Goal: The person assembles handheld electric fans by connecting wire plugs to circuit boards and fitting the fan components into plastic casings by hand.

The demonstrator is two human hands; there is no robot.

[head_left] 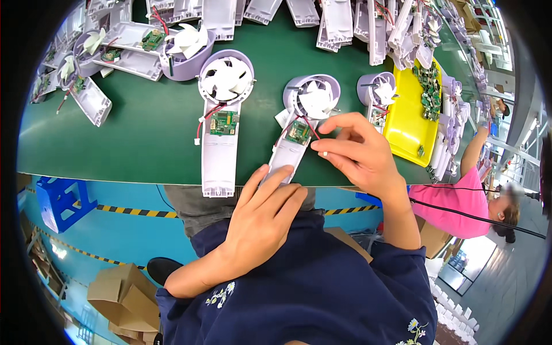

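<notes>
My right hand (365,152) is closed, thumb and fingertips pinching a thin red wire (312,127) with a small white plug at its end. The wire runs to a half-assembled handheld fan (315,99), whose white handle shell (286,155) points toward me with a green circuit board (298,133) lying in it. Stretched fingers of my left hand (260,218) rest on the near end of that shell. To its left lies a second fan (226,79) with a circuit board (223,122) in its open handle and a red wire hanging loose.
Beyond my right hand are another fan (378,89) and a yellow tray (405,123) holding green circuit boards. Fan shells (336,23) crowd the far side of the green table (144,135). A person in pink (454,204) is at the right; a blue stool (63,201) stands left.
</notes>
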